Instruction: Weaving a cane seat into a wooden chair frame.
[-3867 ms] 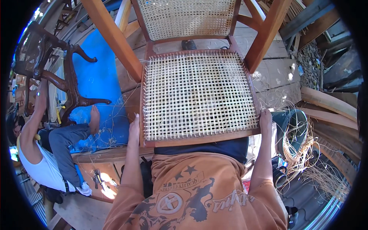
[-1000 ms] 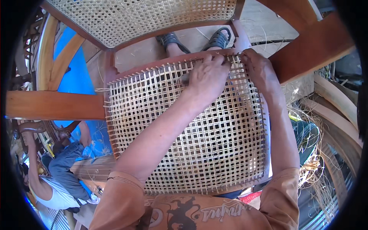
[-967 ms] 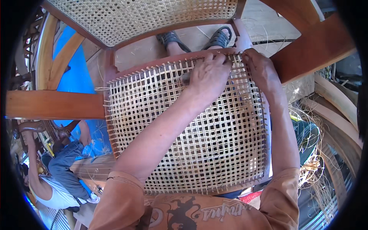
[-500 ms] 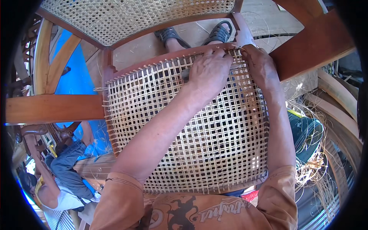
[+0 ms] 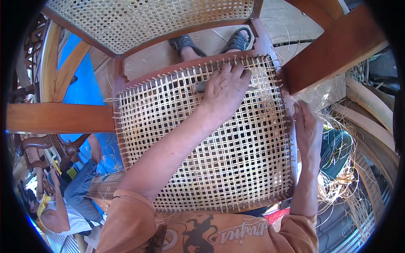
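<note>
A cane seat panel, woven in an open square grid, is set in a reddish wooden chair frame. Short strand ends and pegs line its rim. My left hand lies over the far part of the weave, its fingers curled round an awl-like tool. The tool's dark grey handle juts out to the left of the palm, and a thin point shows on the right. Just outside the seat's right edge is my right hand, fingers pressed together; whatever they hold is too small to make out.
A finely woven cane backrest rises beyond the seat. Wooden arms flank it on both sides. Loose cane strands are heaped at the right by a dark green bundle. Another person sits at lower left, near a blue sheet.
My right hand has left the far right corner of the seat and come nearer, out past the right edge. My left hand stays nearly in place on the weave, slightly nearer.
</note>
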The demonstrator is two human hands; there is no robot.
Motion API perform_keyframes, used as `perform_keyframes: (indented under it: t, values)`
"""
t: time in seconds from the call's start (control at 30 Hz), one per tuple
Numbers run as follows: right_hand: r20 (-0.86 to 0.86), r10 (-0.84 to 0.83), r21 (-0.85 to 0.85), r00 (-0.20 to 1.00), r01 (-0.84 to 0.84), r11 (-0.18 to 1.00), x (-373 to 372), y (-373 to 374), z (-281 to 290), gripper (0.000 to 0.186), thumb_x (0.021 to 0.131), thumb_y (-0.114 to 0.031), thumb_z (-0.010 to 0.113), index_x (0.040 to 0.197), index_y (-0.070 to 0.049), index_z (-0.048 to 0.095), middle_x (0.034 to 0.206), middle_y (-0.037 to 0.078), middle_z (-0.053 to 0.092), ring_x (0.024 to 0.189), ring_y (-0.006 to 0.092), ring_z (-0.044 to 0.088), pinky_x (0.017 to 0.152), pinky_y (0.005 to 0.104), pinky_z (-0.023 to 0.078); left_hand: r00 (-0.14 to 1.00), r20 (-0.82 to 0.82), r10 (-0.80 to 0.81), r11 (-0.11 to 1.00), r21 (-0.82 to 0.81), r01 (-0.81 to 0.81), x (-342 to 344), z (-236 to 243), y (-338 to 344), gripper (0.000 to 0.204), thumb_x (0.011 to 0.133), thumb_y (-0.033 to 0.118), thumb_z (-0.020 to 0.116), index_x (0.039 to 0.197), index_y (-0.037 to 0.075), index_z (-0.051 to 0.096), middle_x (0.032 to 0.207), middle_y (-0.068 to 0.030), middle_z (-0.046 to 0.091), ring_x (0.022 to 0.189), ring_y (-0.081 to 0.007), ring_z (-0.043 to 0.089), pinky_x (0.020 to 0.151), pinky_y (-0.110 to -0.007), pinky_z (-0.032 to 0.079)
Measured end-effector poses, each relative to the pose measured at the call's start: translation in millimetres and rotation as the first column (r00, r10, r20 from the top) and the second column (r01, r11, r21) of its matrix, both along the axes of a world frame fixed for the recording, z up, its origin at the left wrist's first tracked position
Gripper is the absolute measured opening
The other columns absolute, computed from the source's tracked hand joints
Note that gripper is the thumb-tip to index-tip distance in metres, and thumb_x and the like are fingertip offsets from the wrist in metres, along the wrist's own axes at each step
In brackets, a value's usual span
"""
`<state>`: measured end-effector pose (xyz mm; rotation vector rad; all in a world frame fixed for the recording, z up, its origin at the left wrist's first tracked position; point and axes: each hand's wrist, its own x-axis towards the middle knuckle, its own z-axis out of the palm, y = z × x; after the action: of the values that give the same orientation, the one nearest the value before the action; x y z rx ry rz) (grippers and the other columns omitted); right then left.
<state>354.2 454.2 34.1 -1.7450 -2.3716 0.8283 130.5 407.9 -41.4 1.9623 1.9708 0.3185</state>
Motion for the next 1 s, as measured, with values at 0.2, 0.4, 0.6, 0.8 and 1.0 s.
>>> perform_keyframes:
  t: [0.2,0.4,0.6,0.8,1.0]
  values:
    - [-0.142,-0.179,0.012,0.973,0.183,0.983,27,-30,-36,0.02,0.1,-0.016,0.051,0.108,-0.001,0.063,0.086,0.011,0.067,0.077,0.0157,0.06,0.071,0.0294,0.049,1.0,-0.006,-0.005,1.0,0.005,0.005,2,2,-1,0.042,0.087,0.006,0.051,0.127,0.012,0.059,0.121,-0.0098,0.055,0.107,-0.0298,0.053,0.094,-0.042,0.047]
    - [-0.272,-0.211,-0.018,0.939,0.214,0.977,35,-28,-50,0.019,0.1,-0.016,0.051,0.103,0.0,0.061,0.083,0.017,0.063,0.07,0.0285,0.057,0.068,0.0343,0.047,1.0,-0.026,-0.001,1.0,-0.029,0.001,5,2,1,0.043,0.088,0.008,0.05,0.129,0.013,0.058,0.122,-0.0098,0.054,0.109,-0.0299,0.053,0.095,-0.043,0.046]
    - [-0.294,-0.237,-0.012,0.926,0.245,0.97,35,-29,-50,0.018,0.1,-0.016,0.053,0.102,-0.001,0.061,0.082,0.017,0.064,0.071,0.0287,0.058,0.068,0.0342,0.048,0.999,-0.046,0.006,0.998,-0.069,-0.009,7,4,3,0.043,0.089,0.009,0.049,0.131,0.011,0.057,0.124,-0.0112,0.053,0.112,-0.0305,0.052,0.098,-0.043,0.043]
    - [-0.272,-0.263,-0.047,0.926,0.261,0.964,34,-27,-47,0.017,0.1,-0.015,0.053,0.102,-0.001,0.063,0.084,0.016,0.065,0.072,0.0233,0.06,0.069,0.0321,0.048,0.999,-0.049,0.007,0.995,-0.099,-0.011,8,5,3,0.044,0.089,0.01,0.048,0.133,0.011,0.055,0.127,-0.0119,0.052,0.114,-0.0316,0.051,0.099,-0.044,0.043]
    - [-0.293,-0.245,-0.027,0.924,0.249,0.968,34,-27,-46,0.017,0.1,-0.015,0.053,0.102,-0.002,0.063,0.083,0.013,0.066,0.072,0.0202,0.06,0.069,0.0306,0.048,0.998,-0.056,0.021,0.988,-0.15,-0.029,11,8,5,0.044,0.09,0.01,0.047,0.134,0.011,0.054,0.13,-0.0125,0.05,0.116,-0.0318,0.049,0.099,-0.045,0.042]
